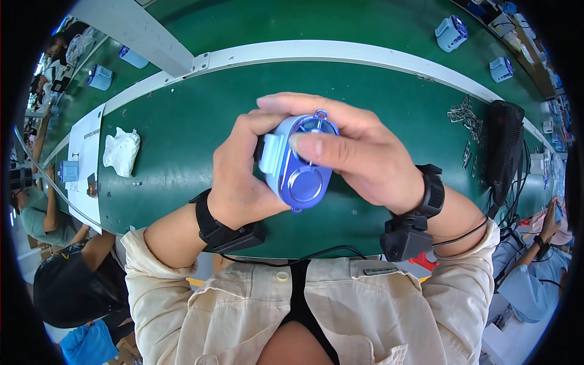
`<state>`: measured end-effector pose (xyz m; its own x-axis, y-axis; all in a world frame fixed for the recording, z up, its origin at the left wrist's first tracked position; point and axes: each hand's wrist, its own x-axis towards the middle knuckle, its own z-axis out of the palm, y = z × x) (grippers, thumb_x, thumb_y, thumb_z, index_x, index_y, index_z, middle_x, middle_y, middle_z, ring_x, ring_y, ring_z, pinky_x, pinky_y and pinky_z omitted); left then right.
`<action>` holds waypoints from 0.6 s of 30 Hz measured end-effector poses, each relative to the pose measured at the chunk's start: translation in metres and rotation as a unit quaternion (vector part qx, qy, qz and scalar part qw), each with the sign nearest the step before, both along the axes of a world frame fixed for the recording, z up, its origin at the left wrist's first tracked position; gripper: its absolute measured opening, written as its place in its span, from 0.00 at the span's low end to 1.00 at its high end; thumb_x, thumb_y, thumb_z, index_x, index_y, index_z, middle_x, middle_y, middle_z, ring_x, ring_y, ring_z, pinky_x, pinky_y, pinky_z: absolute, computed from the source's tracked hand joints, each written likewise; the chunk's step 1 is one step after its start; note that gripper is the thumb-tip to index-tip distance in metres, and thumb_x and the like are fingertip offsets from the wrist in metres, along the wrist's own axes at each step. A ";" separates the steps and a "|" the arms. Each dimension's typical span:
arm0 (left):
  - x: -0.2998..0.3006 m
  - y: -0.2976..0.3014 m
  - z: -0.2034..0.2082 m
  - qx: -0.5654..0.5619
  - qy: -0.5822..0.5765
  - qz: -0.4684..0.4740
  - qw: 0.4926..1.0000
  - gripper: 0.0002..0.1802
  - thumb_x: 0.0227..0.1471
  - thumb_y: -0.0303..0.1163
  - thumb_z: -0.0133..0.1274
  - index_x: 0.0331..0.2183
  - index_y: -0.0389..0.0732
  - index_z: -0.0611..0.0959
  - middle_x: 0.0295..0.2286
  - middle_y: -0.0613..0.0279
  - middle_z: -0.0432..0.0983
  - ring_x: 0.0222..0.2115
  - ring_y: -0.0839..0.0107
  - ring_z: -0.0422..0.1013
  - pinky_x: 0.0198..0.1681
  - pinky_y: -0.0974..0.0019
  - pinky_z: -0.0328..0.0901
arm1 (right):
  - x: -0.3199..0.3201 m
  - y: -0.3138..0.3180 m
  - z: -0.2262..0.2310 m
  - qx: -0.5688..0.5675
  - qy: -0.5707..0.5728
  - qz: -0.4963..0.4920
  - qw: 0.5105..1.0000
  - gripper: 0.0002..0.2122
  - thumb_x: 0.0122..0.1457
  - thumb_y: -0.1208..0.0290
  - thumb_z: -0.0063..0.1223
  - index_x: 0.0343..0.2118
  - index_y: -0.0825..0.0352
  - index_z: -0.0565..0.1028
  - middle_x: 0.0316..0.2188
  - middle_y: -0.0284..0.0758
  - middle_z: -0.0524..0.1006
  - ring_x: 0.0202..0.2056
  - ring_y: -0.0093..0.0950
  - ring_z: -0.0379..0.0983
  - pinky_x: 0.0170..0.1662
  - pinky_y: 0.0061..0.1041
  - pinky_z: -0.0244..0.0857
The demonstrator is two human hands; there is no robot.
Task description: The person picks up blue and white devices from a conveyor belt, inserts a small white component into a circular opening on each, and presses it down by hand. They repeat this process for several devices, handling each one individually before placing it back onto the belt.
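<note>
Over the middle of the green table, both hands hold a light blue plastic device with a shiny violet-blue face. A round disc lies at the near end of that face, and small loops stick out at both ends. My left hand wraps the device's left side, beside a pale blue raised piece. From the right, my right hand grips the far end, its thumb lying across the face and covering part of a clear round window. The fingers behind the device are partly hidden. Each wrist wears a black strap with a small box.
Left lie a crumpled white sheet and a white paper board, where another blue device stands. Right are scattered small metal parts, a black mesh case and cables. Similar devices stand beyond the white rail. People sit at both sides.
</note>
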<state>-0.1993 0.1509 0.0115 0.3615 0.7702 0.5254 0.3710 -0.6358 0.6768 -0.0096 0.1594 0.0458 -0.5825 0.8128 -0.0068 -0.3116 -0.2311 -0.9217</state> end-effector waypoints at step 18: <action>0.002 0.000 -0.001 -0.014 -0.041 -0.018 0.999 0.35 0.34 0.33 0.71 0.43 0.38 0.70 0.37 0.54 0.76 0.35 0.63 0.76 0.37 0.65 0.70 | 0.000 0.002 -0.010 0.034 0.054 0.043 0.997 0.20 0.63 0.65 0.47 0.53 0.72 0.68 0.59 0.43 0.62 0.59 0.34 0.59 0.60 0.32 0.54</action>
<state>-0.1969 0.1510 0.0102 0.3465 0.7726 0.5319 0.2911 -0.6276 0.7220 -0.0096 0.1609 0.0360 -0.6438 0.7567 0.1140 -0.3922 -0.1984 -0.8982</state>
